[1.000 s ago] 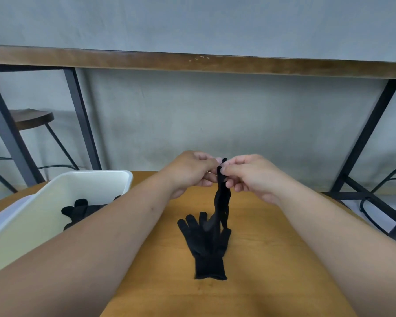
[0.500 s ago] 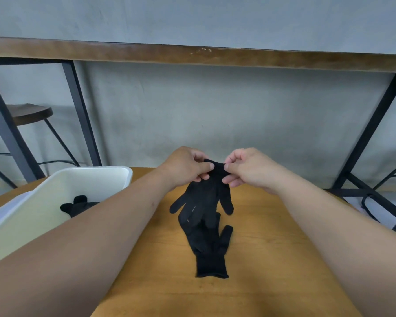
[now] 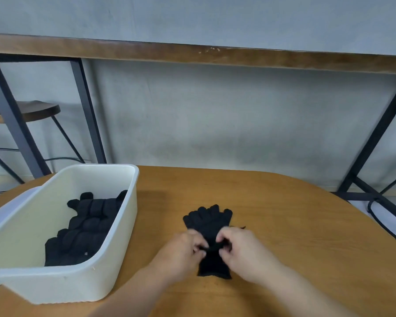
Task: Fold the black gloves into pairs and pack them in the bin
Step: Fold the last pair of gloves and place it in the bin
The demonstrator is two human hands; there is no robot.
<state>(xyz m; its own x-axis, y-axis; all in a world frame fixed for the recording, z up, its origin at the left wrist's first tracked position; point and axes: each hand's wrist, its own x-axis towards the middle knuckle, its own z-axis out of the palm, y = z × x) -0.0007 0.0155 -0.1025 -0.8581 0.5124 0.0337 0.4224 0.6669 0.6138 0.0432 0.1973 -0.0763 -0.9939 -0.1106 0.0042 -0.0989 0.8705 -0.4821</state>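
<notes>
Pinching the stacked gloves at mid-length with my left hand and right hand, at 6 o'clock on the surface, I judge cuffs should align before folding toward the bin at 9 o'clock.

A wooden table bears a white bin and stacked black gloves.
</notes>
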